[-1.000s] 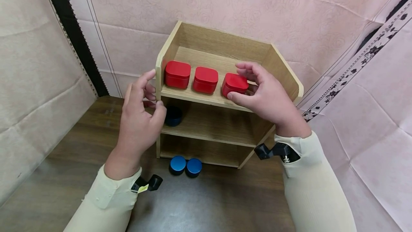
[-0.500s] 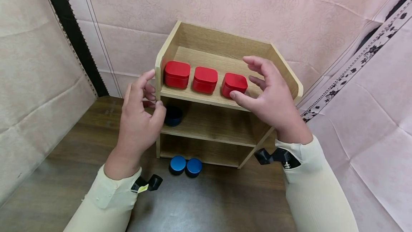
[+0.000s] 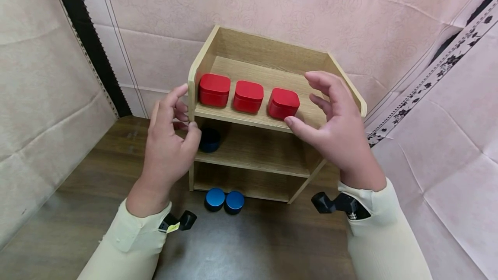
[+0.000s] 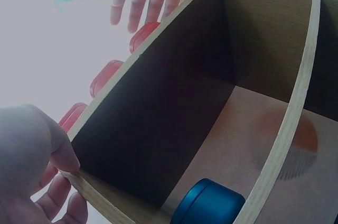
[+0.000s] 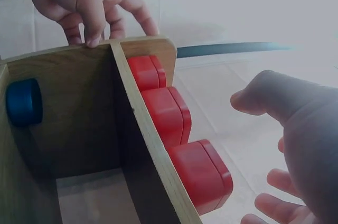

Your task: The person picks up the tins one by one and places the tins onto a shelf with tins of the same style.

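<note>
A wooden shelf unit has three red lidded boxes on its top level: a left box, a middle box and a right box. My left hand grips the unit's left side panel, its thumb at the front edge and its fingers against the outer face. My right hand hangs spread to the right of the right box, thumb tip close to its front corner and nothing between the fingers. In the right wrist view, a gap shows between that thumb and the boxes.
On the middle level, a dark blue round tin stands at the left, partly behind my left thumb. Two blue-lidded round tins stand side by side on the dark wooden table before the unit. Pink patterned cloth hangs behind.
My right hand has let go of the right red box and drawn away to the right, its fingers spreading. The box stays on the top level. My left hand has not moved.
</note>
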Action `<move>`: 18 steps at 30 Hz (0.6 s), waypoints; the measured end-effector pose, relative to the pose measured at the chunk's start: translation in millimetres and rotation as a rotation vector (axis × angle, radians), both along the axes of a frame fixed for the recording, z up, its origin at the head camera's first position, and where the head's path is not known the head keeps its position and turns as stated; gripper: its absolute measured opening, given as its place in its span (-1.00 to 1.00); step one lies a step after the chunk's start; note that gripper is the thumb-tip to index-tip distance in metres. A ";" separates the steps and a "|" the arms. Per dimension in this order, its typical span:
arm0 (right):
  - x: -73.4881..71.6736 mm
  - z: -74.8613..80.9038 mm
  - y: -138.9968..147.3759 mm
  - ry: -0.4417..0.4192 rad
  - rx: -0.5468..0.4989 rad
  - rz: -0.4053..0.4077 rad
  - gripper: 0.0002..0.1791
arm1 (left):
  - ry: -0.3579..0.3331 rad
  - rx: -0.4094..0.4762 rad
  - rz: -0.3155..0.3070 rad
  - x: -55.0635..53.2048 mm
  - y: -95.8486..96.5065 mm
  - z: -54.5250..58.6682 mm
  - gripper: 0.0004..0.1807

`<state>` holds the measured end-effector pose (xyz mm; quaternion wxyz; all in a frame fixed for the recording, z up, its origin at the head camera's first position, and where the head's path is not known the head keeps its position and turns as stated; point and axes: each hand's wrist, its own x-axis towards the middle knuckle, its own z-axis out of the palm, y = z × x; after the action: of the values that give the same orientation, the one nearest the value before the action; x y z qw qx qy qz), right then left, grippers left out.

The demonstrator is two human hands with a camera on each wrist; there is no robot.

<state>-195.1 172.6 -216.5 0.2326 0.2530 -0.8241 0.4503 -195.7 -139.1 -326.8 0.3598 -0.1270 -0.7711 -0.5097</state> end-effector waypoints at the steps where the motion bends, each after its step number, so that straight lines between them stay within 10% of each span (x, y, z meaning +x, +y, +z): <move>1: 2.2 -1.0 0.0 0.007 -0.008 0.005 -0.11 | 0.001 0.000 -0.001 0.0 0.0 0.1 -0.13; 18: 35.2 -30.5 2.8 0.063 -0.267 0.134 -0.08 | -0.014 0.002 -0.006 0.4 -0.6 0.4 -0.12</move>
<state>-160.0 175.4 -247.0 0.2596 0.2882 -0.7305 0.5620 -195.3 -139.7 -326.5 0.3528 -0.1254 -0.7727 -0.5125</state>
